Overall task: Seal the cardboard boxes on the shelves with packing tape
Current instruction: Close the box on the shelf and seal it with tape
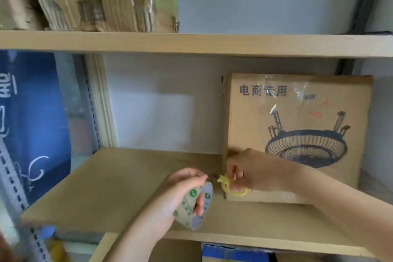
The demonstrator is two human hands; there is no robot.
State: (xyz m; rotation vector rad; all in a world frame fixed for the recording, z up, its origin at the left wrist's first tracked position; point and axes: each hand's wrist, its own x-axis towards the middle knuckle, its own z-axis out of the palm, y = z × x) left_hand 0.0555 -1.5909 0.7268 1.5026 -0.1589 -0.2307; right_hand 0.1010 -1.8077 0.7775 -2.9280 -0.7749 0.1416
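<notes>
A cardboard box (297, 134) printed with a fan drawing and dark characters stands on the right of the middle shelf (131, 187), with clear tape on its front. My left hand (180, 191) grips a roll of packing tape (194, 208) with green dots, fingers through its core, just left of the box's lower left corner. My right hand (251, 171) holds yellow-handled scissors (230, 186), fingers in the loops. The blades point left toward my left hand's fingertips, at the box's bottom left corner.
A stack of flattened, plastic-wrapped cardboard (95, 0) lies on the upper shelf (234, 45) at left. A blue bag (34, 123) hangs left of the perforated metal upright (91, 104). A blue box (234, 254) sits below the middle shelf. A white wall backs the shelves.
</notes>
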